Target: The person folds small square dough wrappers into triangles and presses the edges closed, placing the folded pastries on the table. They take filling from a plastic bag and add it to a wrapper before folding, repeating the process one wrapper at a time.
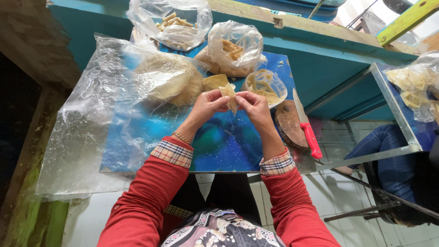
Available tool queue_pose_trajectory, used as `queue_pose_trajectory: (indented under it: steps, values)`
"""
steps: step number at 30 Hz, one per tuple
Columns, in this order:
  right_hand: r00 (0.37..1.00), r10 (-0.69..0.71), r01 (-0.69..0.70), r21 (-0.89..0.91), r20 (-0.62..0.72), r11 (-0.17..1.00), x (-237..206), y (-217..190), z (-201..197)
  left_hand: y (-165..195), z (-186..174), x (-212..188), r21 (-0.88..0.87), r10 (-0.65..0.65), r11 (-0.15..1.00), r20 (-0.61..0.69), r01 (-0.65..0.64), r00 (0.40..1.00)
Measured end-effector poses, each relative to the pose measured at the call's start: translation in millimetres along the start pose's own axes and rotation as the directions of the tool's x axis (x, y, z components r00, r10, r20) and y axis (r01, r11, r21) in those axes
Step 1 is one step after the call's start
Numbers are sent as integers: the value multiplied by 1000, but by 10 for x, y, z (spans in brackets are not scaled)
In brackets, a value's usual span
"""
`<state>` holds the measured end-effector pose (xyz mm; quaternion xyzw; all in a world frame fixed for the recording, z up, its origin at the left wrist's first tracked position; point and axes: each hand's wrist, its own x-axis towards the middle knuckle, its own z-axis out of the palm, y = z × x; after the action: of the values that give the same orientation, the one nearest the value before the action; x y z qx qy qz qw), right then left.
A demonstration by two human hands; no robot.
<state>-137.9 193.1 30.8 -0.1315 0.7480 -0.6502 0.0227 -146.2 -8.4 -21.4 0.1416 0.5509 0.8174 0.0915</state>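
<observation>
Both hands meet above the middle of the blue desk (228,146), the left hand (208,106) and right hand (253,106) pinched together on a small pale wrapper (230,95) held between their fingertips. The wrapper looks thin, limp and light, probably easy to tear, so it is best taken by its edges with fingertips rather than squeezed. It is cream-yellow, folded lengthwise, hanging a little below the thumbs. Just behind it lies a stack of round wrappers (171,82) under clear plastic, a bowl (265,86) of pale filling in a bag, and a bag of rolls (173,23) farther back. A knife (307,128) with a red handle rests on a round board (289,123) to the right.
</observation>
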Motion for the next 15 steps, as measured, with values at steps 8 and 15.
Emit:
queue_pose_trajectory:
  steps: [8, 15]
  values:
    - [989, -145, 146, -187, 17, 971, -101, 8, 59, 122, 121, -98, 312, 103, 947, -60, -79, 993]
    - [999, -29, 29, -1, -35, 1000, -71, 150, 27, 240, 180, -171, 462, 132, 882, -57, -91, 990]
